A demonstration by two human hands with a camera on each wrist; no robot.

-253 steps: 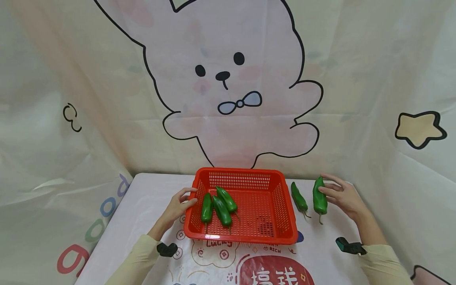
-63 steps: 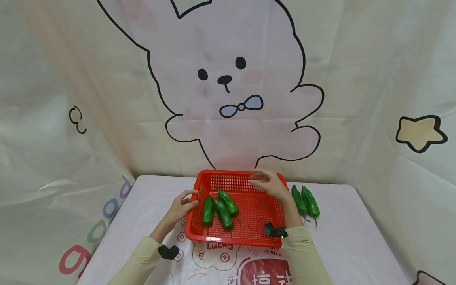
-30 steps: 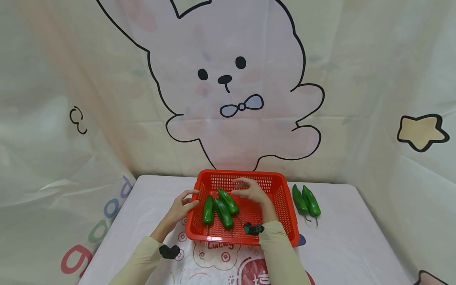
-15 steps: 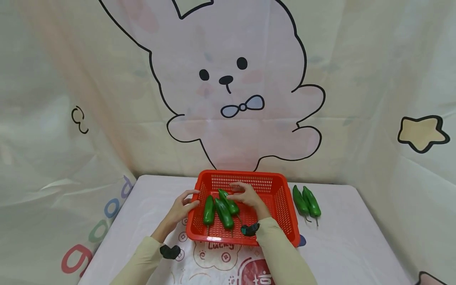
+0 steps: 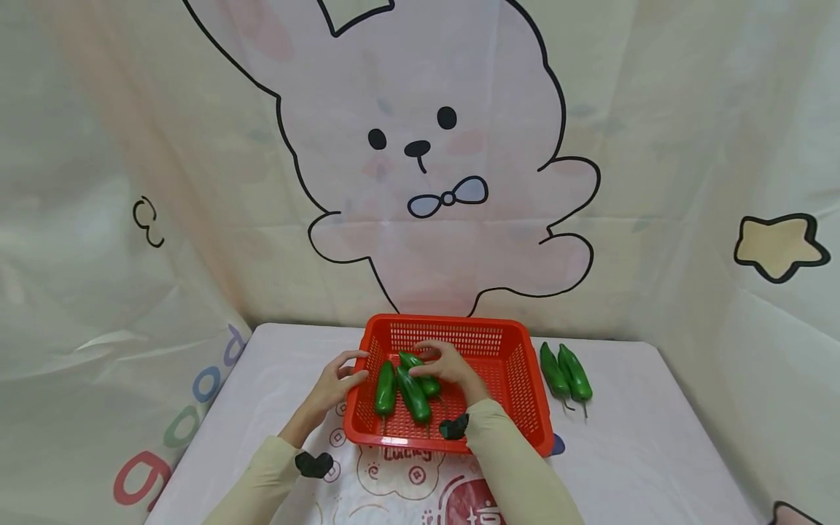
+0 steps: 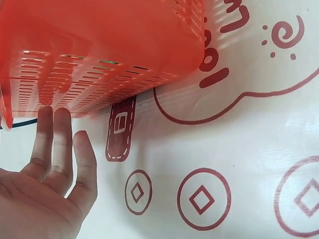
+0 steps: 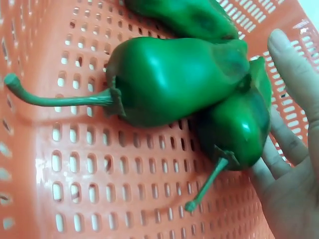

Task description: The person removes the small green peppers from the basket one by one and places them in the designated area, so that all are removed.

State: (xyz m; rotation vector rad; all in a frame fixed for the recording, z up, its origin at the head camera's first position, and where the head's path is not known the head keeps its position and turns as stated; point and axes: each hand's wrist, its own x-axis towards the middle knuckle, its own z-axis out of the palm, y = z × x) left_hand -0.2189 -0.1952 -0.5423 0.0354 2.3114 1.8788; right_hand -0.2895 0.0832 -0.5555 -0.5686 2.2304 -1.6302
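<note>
In the head view, a red plastic basket [image 5: 512, 364] contains three green peppers: one at left [image 5: 385, 390], one in the middle [image 5: 413, 397] and one behind, the rear pepper [image 5: 431, 386]. My right hand [image 5: 449, 364] reaches over that rear pepper and partly hides it. In the right wrist view, the thumb stands apart from the rear pepper [image 7: 239, 129] while the fingers lie along its far side. My left hand [image 5: 331, 383] touches the basket's left side. Its fingertips meet the perforated basket wall [image 6: 50, 74] in the left wrist view, extended and not wrapped around it.
Two more green peppers, an outer one [image 5: 575, 373] and an inner one [image 5: 554, 372], lie side by side right of the basket. A printed white cloth [image 5: 656, 437] covers the table. Behind stands a cartoon-printed curtain [image 5: 433, 248].
The outer pepper outside the basket now lies closer to its neighbour. My right hand has left it, crossed into the basket and lowered leftward to the rear pepper. My left hand stays put.
</note>
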